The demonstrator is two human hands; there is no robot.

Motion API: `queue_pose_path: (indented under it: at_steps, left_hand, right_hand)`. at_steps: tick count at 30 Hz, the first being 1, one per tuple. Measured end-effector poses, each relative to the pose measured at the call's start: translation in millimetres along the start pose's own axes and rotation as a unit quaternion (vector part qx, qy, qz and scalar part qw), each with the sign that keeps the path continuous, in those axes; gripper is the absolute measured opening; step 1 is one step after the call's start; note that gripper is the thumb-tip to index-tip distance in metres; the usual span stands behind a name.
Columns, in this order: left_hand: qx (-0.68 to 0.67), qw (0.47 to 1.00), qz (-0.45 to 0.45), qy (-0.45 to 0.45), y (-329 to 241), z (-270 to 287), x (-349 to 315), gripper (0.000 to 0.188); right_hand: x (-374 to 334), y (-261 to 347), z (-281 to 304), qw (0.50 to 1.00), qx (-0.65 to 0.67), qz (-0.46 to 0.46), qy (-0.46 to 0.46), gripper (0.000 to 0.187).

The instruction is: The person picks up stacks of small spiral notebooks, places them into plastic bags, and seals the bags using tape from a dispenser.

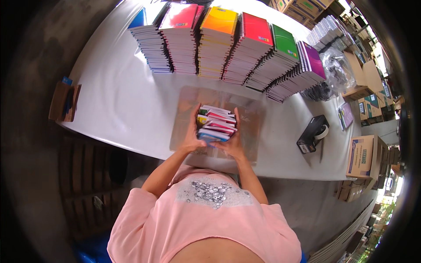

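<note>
A small bundle of spiral notebooks (217, 124) with blue, red, yellow and green covers is held upright between my two hands, its edges a little uneven. My left hand (194, 133) presses the left side, and my right hand (233, 139) grips the right side, the fingers of both reaching under the near end. Below lies a flat tan sheet (182, 115) on the white table. Across the far side stand tall notebook stacks: blue (141, 18), pink-red (180, 17), yellow (218, 21), red (256, 30), green (285, 41) and purple (312, 60).
A black tape dispenser (310, 135) with a tape roll sits to the right. Near it lie a purple notebook (346, 116) and a clear plastic bag (337, 68). Cardboard boxes (363, 155) stand beyond the right edge. A small open carton (66, 101) is at the left edge.
</note>
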State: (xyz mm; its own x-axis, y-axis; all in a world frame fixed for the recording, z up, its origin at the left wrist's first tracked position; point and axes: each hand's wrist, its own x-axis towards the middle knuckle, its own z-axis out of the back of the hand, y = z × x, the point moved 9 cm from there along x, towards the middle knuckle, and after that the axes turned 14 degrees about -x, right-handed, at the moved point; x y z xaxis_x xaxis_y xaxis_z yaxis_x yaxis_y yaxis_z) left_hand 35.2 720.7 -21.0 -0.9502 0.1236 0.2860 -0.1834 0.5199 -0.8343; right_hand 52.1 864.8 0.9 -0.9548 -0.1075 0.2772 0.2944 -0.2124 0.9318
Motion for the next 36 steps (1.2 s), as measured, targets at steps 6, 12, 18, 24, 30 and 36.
queue_pose_path:
  at_steps: [6,12,18,24,30,36]
  left_hand:
    - [0.154,0.986,-0.049,0.037,-10.0,-0.2,-6.8,0.124]
    - [0.041,0.994,0.012,0.102,-12.8,-22.2,10.6,0.12]
    - [-0.012,0.996,0.059,0.059,4.6,-12.9,15.3,0.125]
    - [0.013,0.999,0.025,0.034,22.1,-13.4,-2.5,0.123]
    - [0.066,0.997,0.024,0.007,9.9,-0.4,12.9,0.108]
    - [0.121,0.991,-0.055,0.008,7.6,-0.2,14.7,0.11]
  right_hand:
    - [-7.8,0.7,2.2,0.995,-0.088,0.044,0.029,0.119]
    - [4.1,9.1,3.2,0.998,0.029,0.036,0.035,0.121]
    - [11.5,-3.4,11.6,0.998,0.06,-0.022,0.028,0.128]
    - [8.0,-18.2,2.1,0.998,-0.06,-0.014,0.027,0.119]
    - [0.3,-53.4,-2.6,0.995,0.037,-0.085,0.03,0.097]
    - [6.4,-15.7,0.4,0.981,-0.187,0.051,-0.002,0.089]
